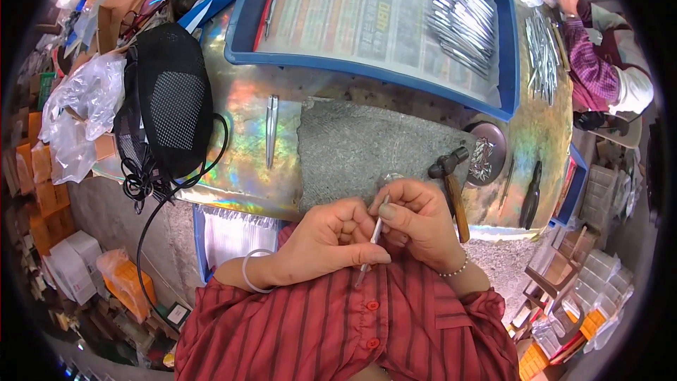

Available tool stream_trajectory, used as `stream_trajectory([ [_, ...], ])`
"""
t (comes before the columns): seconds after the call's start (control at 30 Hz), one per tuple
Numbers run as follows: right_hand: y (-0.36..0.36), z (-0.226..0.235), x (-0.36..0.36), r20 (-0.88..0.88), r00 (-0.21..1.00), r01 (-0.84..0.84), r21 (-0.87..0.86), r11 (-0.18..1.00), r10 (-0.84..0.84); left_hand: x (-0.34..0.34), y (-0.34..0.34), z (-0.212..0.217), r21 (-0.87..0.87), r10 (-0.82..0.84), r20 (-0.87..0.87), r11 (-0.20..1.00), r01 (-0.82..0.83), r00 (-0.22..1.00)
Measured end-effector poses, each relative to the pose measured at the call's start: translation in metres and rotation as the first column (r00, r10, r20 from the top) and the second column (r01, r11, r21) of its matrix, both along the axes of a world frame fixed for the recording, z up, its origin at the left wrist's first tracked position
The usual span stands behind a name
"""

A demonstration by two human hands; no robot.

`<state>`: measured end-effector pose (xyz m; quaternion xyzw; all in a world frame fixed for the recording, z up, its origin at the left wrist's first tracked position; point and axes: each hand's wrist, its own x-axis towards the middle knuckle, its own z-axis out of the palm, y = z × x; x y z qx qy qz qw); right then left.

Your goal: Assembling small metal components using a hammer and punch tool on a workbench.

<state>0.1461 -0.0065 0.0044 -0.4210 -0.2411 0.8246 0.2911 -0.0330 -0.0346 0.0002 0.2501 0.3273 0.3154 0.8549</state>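
A slim silver metal piece [376, 231], narrow and pointed like one arm of a pair of tweezers, is held slanting between my two hands in front of my shirt. My left hand [326, 241] is closed, its thumb and fingers pinching the lower part. The thumb and forefinger of my right hand [422, 224] grip the upper end. Just beyond my hands lies a grey slab [381, 142]. A hammer [457, 201] with a wooden handle rests at its right edge, beside my right hand. Two slim silver pieces [271, 130] lie side by side to the slab's left.
A blue tray [374, 76] at the back holds many silver pieces [458, 14]. A round dish [499, 142] of small metal pins and a black-handled tool [533, 194] lie right. A black mesh item [173, 106] with a cable sits left. Another person [592, 63] works at far right.
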Motion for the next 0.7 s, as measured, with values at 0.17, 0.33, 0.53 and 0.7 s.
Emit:
stream_trajectory([
  [0.17, 0.004, 0.0, 0.007, -0.044, 0.999, 0.014, -0.08, 0.997, -0.017, 0.005, 0.007, 0.0, 0.04, -0.04, -0.088, 0.998, 0.043, 0.995],
  [0.33, 0.011, -0.003, 0.015, -0.086, 0.995, 0.046, -0.079, 0.996, -0.053, 0.011, 0.019, 0.0, 0.041, -0.064, -0.094, 0.997, 0.068, 0.994],
  [0.53, 0.026, -0.002, 0.02, -0.071, 0.981, 0.173, -0.086, 0.981, -0.179, 0.022, 0.044, 0.001, -0.029, -0.121, -0.104, 0.992, 0.119, 0.987],
  [0.7, 0.036, 0.0, 0.022, -0.013, 0.971, 0.236, -0.091, 0.967, -0.238, 0.03, 0.057, -0.004, -0.039, -0.133, -0.11, 0.991, 0.129, 0.985],
])
